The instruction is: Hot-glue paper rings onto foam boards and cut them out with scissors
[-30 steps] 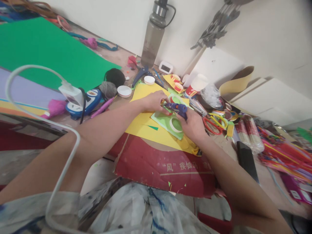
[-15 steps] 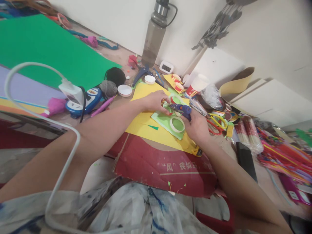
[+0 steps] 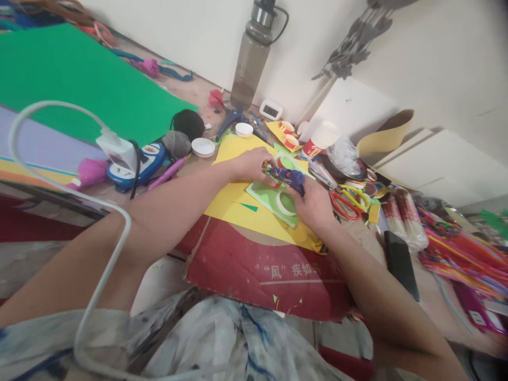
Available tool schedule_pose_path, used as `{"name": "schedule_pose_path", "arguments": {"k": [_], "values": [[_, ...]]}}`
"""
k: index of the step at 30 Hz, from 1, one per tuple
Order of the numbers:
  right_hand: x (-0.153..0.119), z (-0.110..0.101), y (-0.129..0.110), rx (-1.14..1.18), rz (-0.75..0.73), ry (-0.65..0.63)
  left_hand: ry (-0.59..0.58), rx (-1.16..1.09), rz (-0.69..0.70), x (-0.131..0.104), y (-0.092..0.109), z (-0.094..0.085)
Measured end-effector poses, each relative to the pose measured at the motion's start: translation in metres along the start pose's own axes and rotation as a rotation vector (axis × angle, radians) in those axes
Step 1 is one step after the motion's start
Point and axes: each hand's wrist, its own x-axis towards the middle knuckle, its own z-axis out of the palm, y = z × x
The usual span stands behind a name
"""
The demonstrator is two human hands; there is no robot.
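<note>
Holding a dark-blue plastic glue gun point(image 3: 292, 179) slightly off centre toward three o'clock, the bare right hand point(image 3: 317, 205) aimed it toward ten o'clock, where the bare left hand point(image 3: 254, 164) pinched a small yellowish piece point(image 3: 265, 168), mostly hidden. This looked like gluing; the next move seemingly called for steadiness. The gun looked stubby, orange-marked, above light-green paper point(image 3: 264, 196).

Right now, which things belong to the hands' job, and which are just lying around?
Seem part of it:
blue tool, in the right hand
small piece, partly hidden, at the left hand
yellow paper underneath

Seem just lying around:
water bottle
white timer
black yarn
</note>
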Motion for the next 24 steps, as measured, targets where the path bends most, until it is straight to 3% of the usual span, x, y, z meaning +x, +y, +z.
{"name": "schedule_pose_path", "arguments": {"k": [9, 16, 24], "values": [[-0.016, -0.011, 0.016, 0.037, 0.038, 0.139, -0.02, -0.021, -0.07, -0.004, 0.007, -0.003], [-0.021, -0.022, 0.01, 0.04, 0.057, 0.078, 0.065, -0.219, -0.169, -0.003, 0.0, 0.002], [-0.019, -0.023, 0.008, 0.081, 0.063, 0.066, 0.055, -0.254, -0.085, -0.003, -0.006, 0.005]]}}
